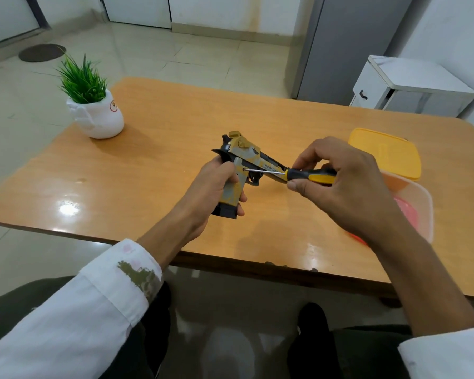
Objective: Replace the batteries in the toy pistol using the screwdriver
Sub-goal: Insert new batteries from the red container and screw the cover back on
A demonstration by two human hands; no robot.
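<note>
toy pistol (244,157) above the table (162,160), your left hand (216,187) wrapped round its grip | your right hand (345,184) pinches the screwdriver (309,175), tip on the grip | likely light, stiff plastic: hold the grip firm

An orange wood-grain tabletop (162,127) with rounded corners fills the middle of the room, and its glossy surface shows bright patches of glare (69,207) near its front left edge. On its far left corner stands a green artificial grass plant in a white ceramic pot (96,116). Beyond the tabletop lies a floor of pale cream tiles (175,50), shiny and faintly reflective. A dark round mat (42,52) lies on the floor well past the tabletop's left side. White wall panels (137,9) run along the far side. Behind the tabletop's right end rises a tall grey panel (348,45), and beside it stands a low white cabinet (411,86) with a dark handle, against a white wall (454,31).
</note>
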